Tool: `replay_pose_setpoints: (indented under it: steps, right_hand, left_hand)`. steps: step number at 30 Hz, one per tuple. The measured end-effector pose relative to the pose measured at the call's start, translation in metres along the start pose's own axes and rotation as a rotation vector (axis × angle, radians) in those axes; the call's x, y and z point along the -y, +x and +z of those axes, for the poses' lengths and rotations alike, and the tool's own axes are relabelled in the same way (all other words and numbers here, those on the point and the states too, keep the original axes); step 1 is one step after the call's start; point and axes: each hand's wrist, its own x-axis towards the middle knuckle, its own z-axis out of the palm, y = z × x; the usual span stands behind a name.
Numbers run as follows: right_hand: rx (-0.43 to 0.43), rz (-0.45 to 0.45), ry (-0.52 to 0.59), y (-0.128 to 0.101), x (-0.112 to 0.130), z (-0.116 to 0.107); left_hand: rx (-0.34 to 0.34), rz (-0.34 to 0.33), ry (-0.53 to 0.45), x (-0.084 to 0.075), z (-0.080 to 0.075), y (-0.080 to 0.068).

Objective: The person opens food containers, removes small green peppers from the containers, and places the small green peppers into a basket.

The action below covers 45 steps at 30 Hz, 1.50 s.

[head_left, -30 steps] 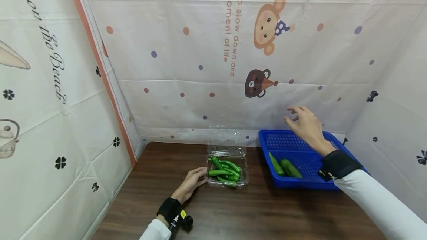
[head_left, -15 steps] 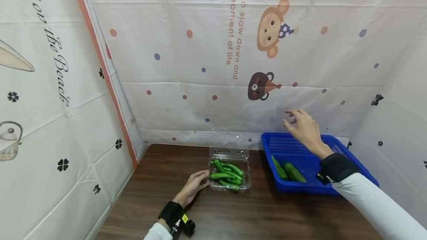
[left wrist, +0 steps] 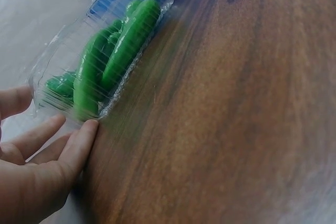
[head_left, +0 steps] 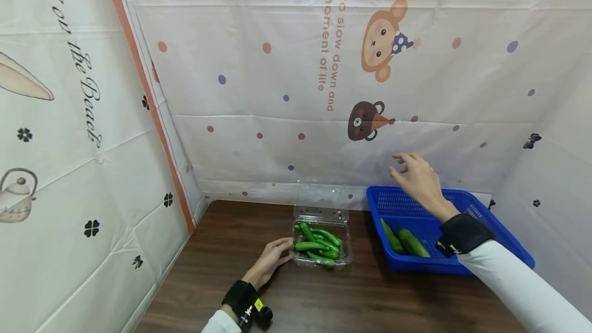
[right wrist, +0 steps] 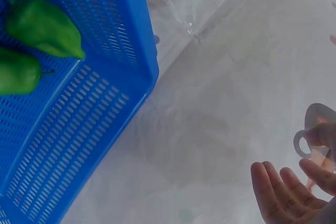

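Note:
A clear plastic clamshell box (head_left: 322,244) (left wrist: 100,56) holding several green peppers stands open on the brown table, its lid tipped back. My left hand (head_left: 272,262) (left wrist: 39,166) rests on the table with straight fingers touching the box's left side. To the right sits a blue slotted basket (head_left: 467,204) (right wrist: 105,124) with two green peppers (head_left: 403,240) (right wrist: 37,40) in it. My right hand (head_left: 416,179) (right wrist: 291,195) hovers above the basket's back left corner, fingers spread and holding nothing.
A dark wood table (head_left: 324,297) is walled on three sides by white printed cloth (head_left: 296,91) with dots, a monkey and a bear. The basket stands close to the right cloth wall and the back wall.
My right hand has drifted slightly left and down over the basket's back edge. The left hand stays against the box. The head view has shifted a little.

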Motion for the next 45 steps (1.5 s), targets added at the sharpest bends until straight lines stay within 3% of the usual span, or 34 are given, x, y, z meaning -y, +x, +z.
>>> replay_pose_setpoints:
  steps: [20, 45]
  right_hand:
    - [0.017, -0.010, 0.004, 0.011, 0.012, 0.011]
    - [0.071, -0.006, 0.013, -0.001, 0.017, 0.024]
  left_hand:
    - [-0.027, -0.002, -0.017, -0.005, -0.004, 0.004]
    - [-0.010, -0.017, -0.019, 0.000, 0.000, 0.002]
